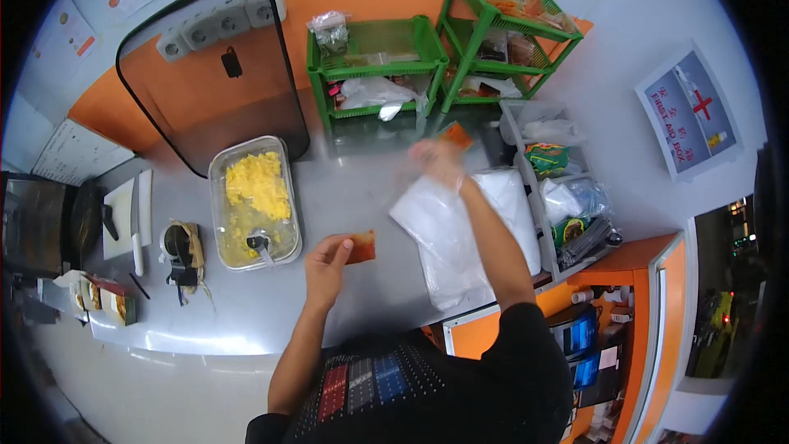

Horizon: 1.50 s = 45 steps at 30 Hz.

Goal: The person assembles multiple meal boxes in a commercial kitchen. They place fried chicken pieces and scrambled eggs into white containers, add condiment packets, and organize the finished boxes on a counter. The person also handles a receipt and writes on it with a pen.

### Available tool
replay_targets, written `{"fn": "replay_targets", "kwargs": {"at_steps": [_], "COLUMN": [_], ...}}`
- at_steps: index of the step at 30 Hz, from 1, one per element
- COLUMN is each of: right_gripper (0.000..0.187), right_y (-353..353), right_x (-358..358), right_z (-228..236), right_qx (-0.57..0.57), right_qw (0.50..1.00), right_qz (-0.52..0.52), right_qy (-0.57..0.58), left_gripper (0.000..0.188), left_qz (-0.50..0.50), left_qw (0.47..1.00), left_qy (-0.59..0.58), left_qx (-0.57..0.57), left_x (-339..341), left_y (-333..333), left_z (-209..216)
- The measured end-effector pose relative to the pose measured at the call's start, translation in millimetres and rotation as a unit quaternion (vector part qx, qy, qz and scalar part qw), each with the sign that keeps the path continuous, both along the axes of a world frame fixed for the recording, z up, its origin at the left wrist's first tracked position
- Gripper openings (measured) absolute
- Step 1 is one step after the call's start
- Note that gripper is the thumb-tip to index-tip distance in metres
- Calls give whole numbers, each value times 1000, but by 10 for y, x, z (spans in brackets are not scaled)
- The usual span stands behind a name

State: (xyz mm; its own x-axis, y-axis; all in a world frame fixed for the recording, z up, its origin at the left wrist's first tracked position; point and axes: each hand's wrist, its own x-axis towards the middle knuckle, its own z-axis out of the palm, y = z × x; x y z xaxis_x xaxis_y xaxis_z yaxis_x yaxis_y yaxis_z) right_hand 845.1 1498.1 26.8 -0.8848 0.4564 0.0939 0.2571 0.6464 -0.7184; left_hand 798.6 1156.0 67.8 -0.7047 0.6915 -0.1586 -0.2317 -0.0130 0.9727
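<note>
Between the thumb and fingers of my left hand (324, 266) is a small flat packet (362, 247) with orange-red contents, held over the steel table (349, 312). My right hand (436, 163) is stretched farther forward and blurred by motion. At its fingertips shows a second orange-red packet (457, 136), just in front of the green racks. White plastic bags (437, 234) lie flat beneath my right forearm. To the left of my left hand stands a clear tub (297, 253) holding yellow scrambled egg (259, 183) and a dark-headed spoon (260, 243).
Two green tiered racks (374, 71) with bagged goods stand at the back. A grey divided bin (531, 189) of packets is on the right. Behind the tub rises a dark-framed clear panel (209, 74). A knife (136, 253) and chopping board (123, 214) lie left.
</note>
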Motion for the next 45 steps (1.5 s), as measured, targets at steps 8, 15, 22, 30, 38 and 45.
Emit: {"fn": "replay_targets", "kwargs": {"at_steps": [8, 15, 22, 30, 38, 45], "right_gripper": [66, 32, 25, 44, 35, 36], "right_y": [1012, 1346, 997, 1529, -4287, -7211], "right_x": [-43, 275, 4, -210, -677, -1108], "right_z": [-40, -82, 2482, 2395, 839, 377], "right_qx": [48, -226, 29, 138, -69, -453], "right_qw": [954, 969, 919, 919, 936, 716], "right_qz": [-157, -99, -128, -257, 346, 506], "right_qy": [-252, 19, 371, 267, 19, -160], "left_gripper": [24, 29, 28, 25, 24, 24], "left_qz": [162, 170, 191, 270, 349, 481], "left_qw": [945, 971, 975, 958, 927, 876], "left_qy": [-252, -145, -105, -77, -51, 16], "left_qx": [132, 83, 46, 57, 124, 37], "left_x": [-60, -93, -12, 129, 373, 185], "left_y": [206, 183, -564, -1932, -3967, -5558], "left_z": [330, 482, 247, 252, 65, 218]}}
